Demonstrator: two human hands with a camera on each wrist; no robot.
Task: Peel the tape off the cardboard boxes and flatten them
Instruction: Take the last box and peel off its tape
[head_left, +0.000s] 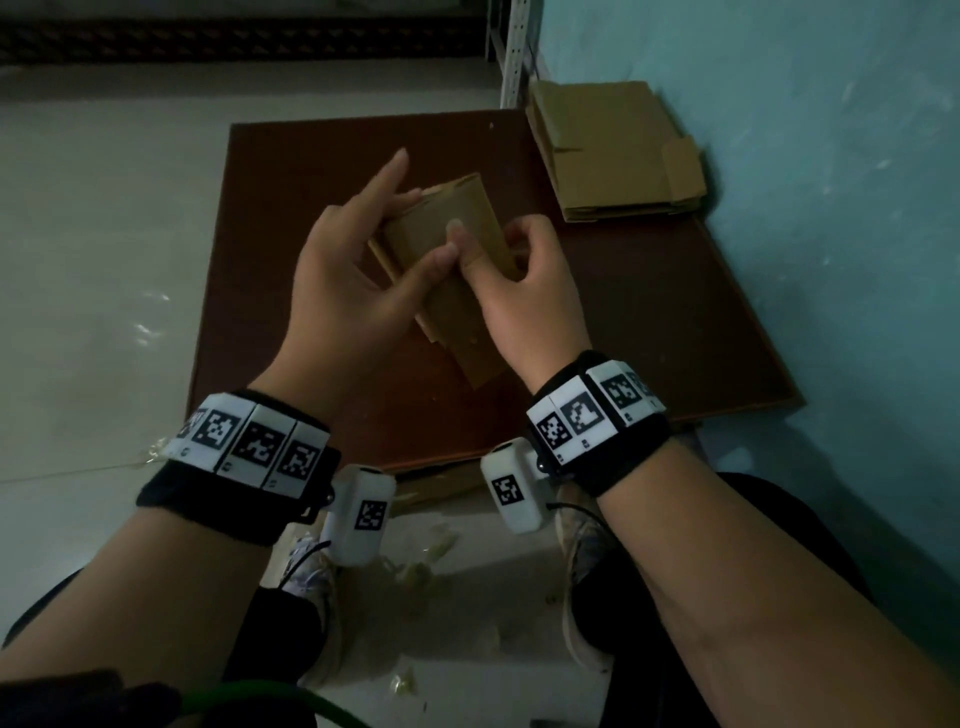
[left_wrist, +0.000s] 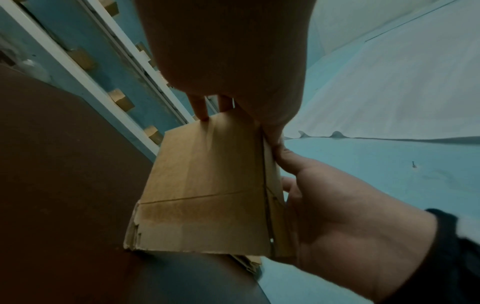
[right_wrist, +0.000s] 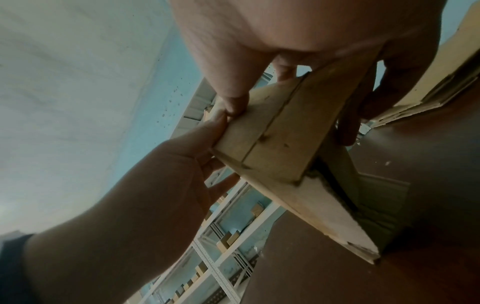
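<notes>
A small brown cardboard box (head_left: 457, 291), partly collapsed, is held tilted over the dark brown board (head_left: 649, 312); its lower end seems to touch the board. My left hand (head_left: 363, 260) grips the box's left side, thumb on the top face, index finger pointing up and free. My right hand (head_left: 511, 260) grips the right side, thumb pressed on the top face next to the left thumb, fingers curled round the edge. In the left wrist view the box (left_wrist: 205, 185) shows a seam and a torn lower corner. In the right wrist view the box (right_wrist: 272, 131) sits between both hands.
A stack of flattened boxes (head_left: 613, 150) lies at the board's far right corner against the teal wall (head_left: 805, 156). A white shelf upright (head_left: 517, 52) stands behind it. Crumpled tape scraps (head_left: 426, 561) lie on the floor between my shoes.
</notes>
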